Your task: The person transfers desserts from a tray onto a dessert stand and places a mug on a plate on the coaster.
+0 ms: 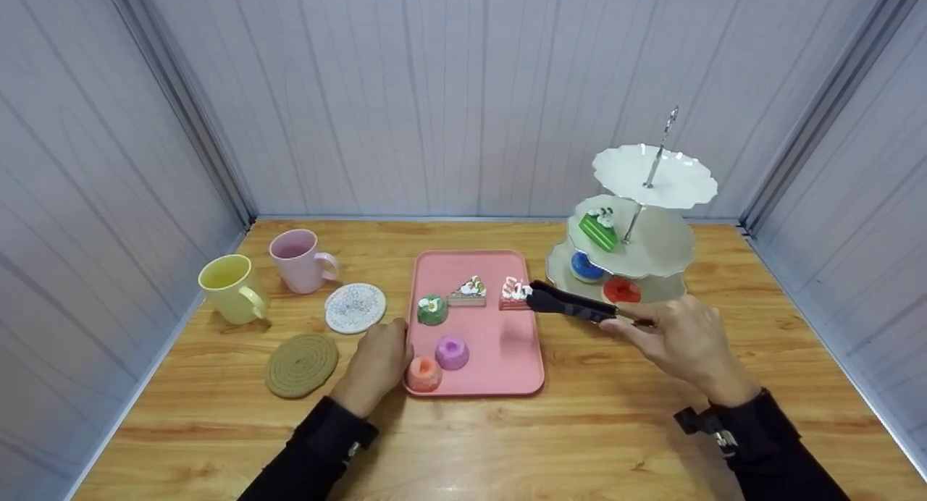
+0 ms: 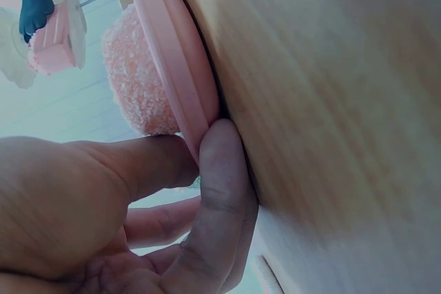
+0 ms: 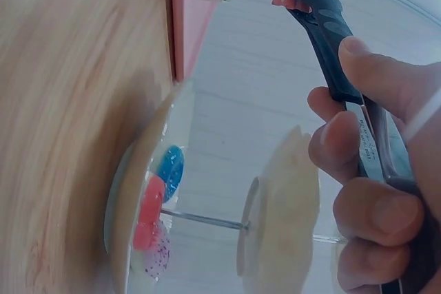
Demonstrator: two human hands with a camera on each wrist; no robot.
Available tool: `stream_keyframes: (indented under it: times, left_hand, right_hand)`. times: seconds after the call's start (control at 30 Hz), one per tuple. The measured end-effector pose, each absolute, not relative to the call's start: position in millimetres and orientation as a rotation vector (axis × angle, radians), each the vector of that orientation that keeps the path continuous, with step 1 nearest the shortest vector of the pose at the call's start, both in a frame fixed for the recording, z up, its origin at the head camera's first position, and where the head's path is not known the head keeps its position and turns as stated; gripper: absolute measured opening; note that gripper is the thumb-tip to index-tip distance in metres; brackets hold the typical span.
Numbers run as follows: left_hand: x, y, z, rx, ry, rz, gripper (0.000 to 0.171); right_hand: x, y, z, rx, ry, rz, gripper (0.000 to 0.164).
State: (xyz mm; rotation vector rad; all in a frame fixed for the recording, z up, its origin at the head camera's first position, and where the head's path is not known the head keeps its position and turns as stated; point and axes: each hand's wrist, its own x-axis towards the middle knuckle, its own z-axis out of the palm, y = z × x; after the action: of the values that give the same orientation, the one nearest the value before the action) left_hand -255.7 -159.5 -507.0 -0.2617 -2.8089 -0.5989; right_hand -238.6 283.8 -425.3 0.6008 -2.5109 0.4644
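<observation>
My right hand (image 1: 684,342) holds black-tipped tongs (image 1: 572,303), fingers wrapped around the handles in the right wrist view. The tongs' tips clamp a red-and-white cake slice (image 1: 511,295), held up above the right side of a pink tray (image 1: 500,378). At the tray's left edge, my left hand (image 1: 373,363) pinches the rim between thumb and fingers, as the left wrist view shows, close beside an orange cake (image 2: 138,74). A purple ring-shaped cake (image 1: 452,352), a green round cake (image 1: 432,310) and a triangular cake slice (image 1: 467,292) also sit on the tray.
A three-tier white stand (image 1: 655,175) at the right bears a green cake slice (image 1: 600,230), a blue donut (image 1: 585,267) and a red donut (image 1: 621,291). To the left are a yellow mug (image 1: 230,291), pink mug (image 1: 297,263), speckled coaster (image 1: 355,308) and woven coaster (image 1: 301,365).
</observation>
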Motion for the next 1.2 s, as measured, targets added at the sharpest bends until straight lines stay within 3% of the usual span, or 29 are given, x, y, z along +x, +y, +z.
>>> stream_keyframes:
  times: [0.07,0.23,0.33,0.57,0.8,1.07,1.2]
  left_hand:
    - [-253,-158,-503,-0.242,-2.827,-0.634,0.006]
    - [-278,-169,-545,-0.213,-2.814,-0.636,0.005]
    - [-280,-171,-551,-0.233,-2.808,-0.624,0.005]
    - [-256,-160,-514,-0.222,-2.813,-0.638,0.004]
    - [-282,-172,-553,-0.202,-2.836,-0.63,0.006]
    - [-272,-168,-535,-0.24,-2.818,-0.552,0.006]
    - [-251,-157,-501,-0.233,-2.821,-0.598,0.006]
  right_hand:
    - [-239,286,-424,0.601,-2.492,0.456,0.026]
    - [-238,292,-418,0.573,-2.456,0.464,0.026]
    - [-238,297,-415,0.552,-2.435,0.464,0.028]
    - [-237,312,-410,0.504,-2.373,0.46,0.035]
    - [-237,330,-405,0.406,-2.332,0.451,0.032]
    - [-237,347,-405,0.314,-2.305,0.494,0.032]
    - [-234,355,-406,0.24,-2.347,0.486,0.034]
